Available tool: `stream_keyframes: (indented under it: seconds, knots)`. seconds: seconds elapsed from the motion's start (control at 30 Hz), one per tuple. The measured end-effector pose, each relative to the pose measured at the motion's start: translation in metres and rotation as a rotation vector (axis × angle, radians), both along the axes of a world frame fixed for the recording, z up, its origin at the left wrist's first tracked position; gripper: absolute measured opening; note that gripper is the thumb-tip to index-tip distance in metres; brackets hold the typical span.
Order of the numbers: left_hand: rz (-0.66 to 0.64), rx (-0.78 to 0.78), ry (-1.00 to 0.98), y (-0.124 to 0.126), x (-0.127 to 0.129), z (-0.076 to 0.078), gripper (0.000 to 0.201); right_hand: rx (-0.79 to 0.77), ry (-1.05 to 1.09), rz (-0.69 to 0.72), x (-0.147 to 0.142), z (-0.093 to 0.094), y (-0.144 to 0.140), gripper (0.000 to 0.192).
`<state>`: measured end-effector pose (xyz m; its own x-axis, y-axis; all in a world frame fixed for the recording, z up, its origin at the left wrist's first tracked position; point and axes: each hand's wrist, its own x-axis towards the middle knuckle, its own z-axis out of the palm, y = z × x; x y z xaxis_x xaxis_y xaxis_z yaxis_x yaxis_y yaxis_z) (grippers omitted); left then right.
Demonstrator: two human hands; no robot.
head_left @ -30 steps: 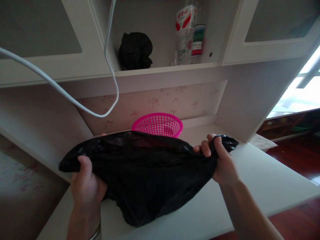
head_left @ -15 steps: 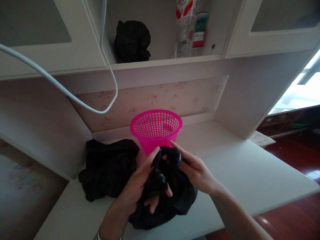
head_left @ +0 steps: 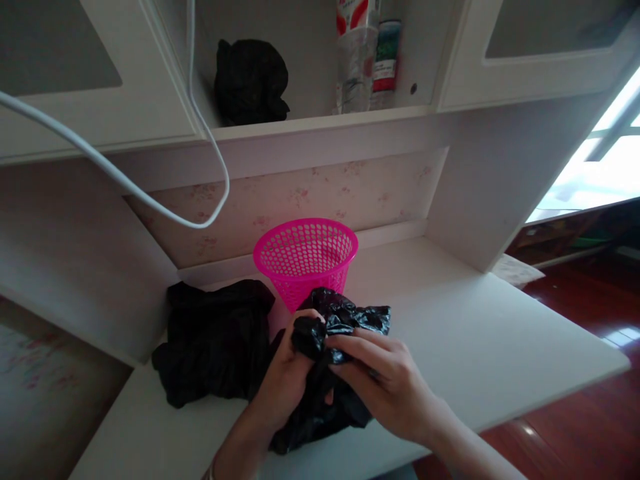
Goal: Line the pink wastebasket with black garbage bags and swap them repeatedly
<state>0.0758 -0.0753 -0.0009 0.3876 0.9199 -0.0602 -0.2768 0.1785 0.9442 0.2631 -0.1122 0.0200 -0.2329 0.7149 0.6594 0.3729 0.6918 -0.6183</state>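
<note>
Hands meet over a white desk (head_left: 500, 347): the left hand (head_left: 287, 380) and right hand (head_left: 387, 380) are both curled shut around a crumpled black plastic bag (head_left: 340, 320), bunched between them. Just beyond the fingertips stands a pink mesh basket (head_left: 306, 257); a second black bag (head_left: 215, 340) lies left of the left hand.

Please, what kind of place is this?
Probably a room in a home: a white built-in desk under cupboards, a shelf holding bottles, flowered wallpaper, and a small pink basket on the desk.
</note>
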Motion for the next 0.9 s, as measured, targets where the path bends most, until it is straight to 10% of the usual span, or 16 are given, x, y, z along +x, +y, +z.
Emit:
stream_keyframes:
  seconds: [0.2,0.4,0.53,0.73,0.9]
  knots:
    - [-0.722,0.23,-0.383,0.001,-0.01,-0.019,0.032,-0.232,0.369,-0.046,0.001,-0.007,0.006,0.019]
    - [-0.931,0.651,0.04,0.012,-0.006,0.0,0.02,-0.529,0.266,0.246,-0.005,-0.009,0.018,0.036]
    - [-0.649,0.769,0.513,0.001,-0.013,0.018,0.048,-0.556,0.217,0.097,-0.006,-0.017,0.031,0.031]
    - [-0.093,0.869,0.697,-0.003,-0.014,0.008,0.063,-0.628,0.487,0.127,0.004,-0.019,0.034,0.04]
    - [0.304,1.062,0.779,0.008,-0.018,-0.002,0.042,-0.298,-0.049,0.173,0.007,-0.018,0.014,0.013]
